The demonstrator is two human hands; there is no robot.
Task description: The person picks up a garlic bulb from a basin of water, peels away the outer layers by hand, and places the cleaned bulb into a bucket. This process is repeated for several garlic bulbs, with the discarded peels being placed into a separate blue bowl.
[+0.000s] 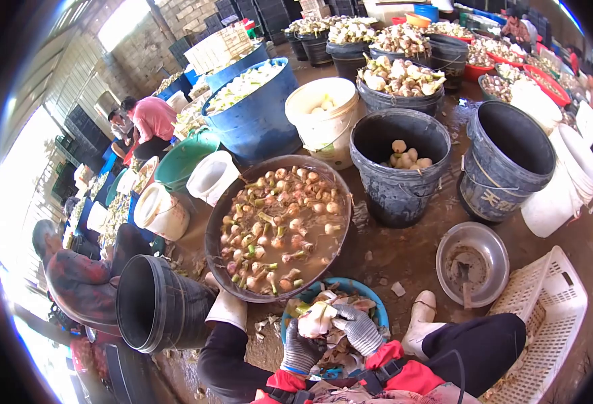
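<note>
Both gloved hands are close together over the blue basin (pixel 383 315), on one pale bulb (pixel 317 319) with pinkish layers. Left hand (pixel 302 350) supports the bulb from below, fingers curled. Right hand (pixel 361 328) has its fingers closed on the bulb's right side; exact finger contact is too small to tell. Bulb sits above the blue basin, toward its far left part. Scraps and peelings fill the blue basin.

Everything else relative to the blue basin: wide dark tub (pixel 211 232) beyond and left, muddy water, many stemmed bulbs in it. Black bucket (pixel 396 185) beyond and a bit right, several pale bulbs inside. Clear bowl (pixel 497 244) to the right, a handled tool (pixel 467 286) leaning in it. White crate (pixel 572 303) farther right, tilted. Ribbed black bucket (pixel 179 306) well left, also tilted.
</note>
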